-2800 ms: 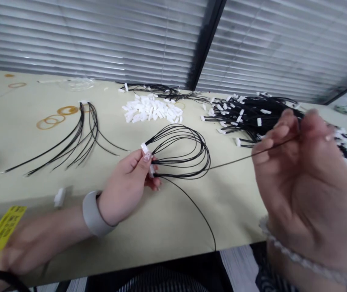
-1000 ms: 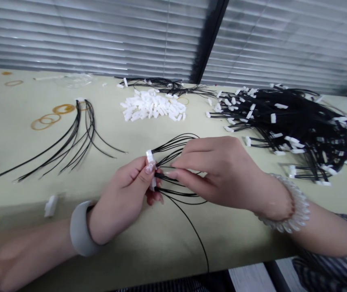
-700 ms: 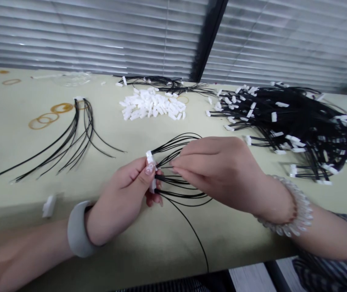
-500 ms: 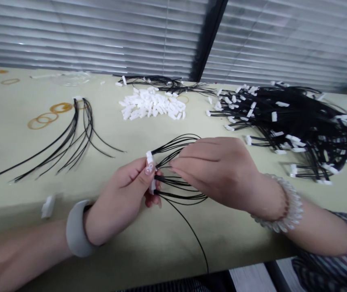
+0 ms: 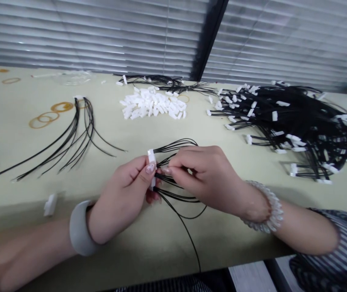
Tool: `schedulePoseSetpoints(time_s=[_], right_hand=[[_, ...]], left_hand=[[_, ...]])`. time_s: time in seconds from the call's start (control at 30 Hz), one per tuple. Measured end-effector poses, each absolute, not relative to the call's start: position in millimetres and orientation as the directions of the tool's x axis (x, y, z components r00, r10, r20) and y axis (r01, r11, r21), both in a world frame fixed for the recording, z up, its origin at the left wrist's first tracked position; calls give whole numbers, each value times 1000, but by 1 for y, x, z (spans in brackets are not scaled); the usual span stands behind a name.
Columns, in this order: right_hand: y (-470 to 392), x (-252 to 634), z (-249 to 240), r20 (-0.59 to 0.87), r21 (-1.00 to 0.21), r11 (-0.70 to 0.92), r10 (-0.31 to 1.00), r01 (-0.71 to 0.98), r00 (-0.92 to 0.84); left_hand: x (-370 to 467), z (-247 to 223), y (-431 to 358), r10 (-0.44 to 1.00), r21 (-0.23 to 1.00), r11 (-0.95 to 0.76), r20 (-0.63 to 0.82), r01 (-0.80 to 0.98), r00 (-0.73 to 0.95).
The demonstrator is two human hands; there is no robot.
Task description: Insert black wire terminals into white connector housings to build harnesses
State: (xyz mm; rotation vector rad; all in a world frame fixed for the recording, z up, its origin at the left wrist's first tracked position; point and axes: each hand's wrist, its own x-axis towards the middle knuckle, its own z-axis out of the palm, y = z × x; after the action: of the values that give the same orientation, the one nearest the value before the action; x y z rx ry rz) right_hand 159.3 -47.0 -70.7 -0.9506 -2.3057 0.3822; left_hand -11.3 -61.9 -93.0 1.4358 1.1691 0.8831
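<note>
The left hand (image 5: 121,198) pinches a white connector (image 5: 151,168), held upright, between thumb and fingers. The right hand (image 5: 205,178), just to its right, grips one thin black wire (image 5: 177,211) at the connector's right face; looped wires (image 5: 176,144) fan rightward.

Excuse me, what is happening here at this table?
A person sits at a table and works on black wires. The left hand pinches a white plug with looped wires coming out of it. The right hand holds one wire tip against the plug. Behind lie a heap of white plugs, a big pile of finished wire sets and some loose wires.
</note>
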Motion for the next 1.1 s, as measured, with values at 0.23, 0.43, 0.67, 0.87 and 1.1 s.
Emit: schedulePoseSetpoints(time_s=[0.23, 0.43, 0.67, 0.87, 1.1], right_hand=[[-59, 179, -49, 486, -164, 851, 510, 500, -710], [-115, 207, -55, 399, -342, 834, 546, 433, -736], [-73, 237, -66, 214, -872, 262, 964, -415, 159], [-25, 217, -24, 85, -938, 112, 992, -327, 95], [-42, 166, -15, 270, -541, 611, 777, 578, -569]], left_hand=[[-9, -96, -59, 958, 989, 143, -144, 22, 248], [-7, -102, -57, 962, 972, 218, -198, -92, 185], [2, -99, -57, 977, 976, 183, -167, -117, 132], [0, -101, -59, 979, 977, 188, -177, -101, 101], [-3, -98, -63, 982, 992, 111, -100, -57, 161]])
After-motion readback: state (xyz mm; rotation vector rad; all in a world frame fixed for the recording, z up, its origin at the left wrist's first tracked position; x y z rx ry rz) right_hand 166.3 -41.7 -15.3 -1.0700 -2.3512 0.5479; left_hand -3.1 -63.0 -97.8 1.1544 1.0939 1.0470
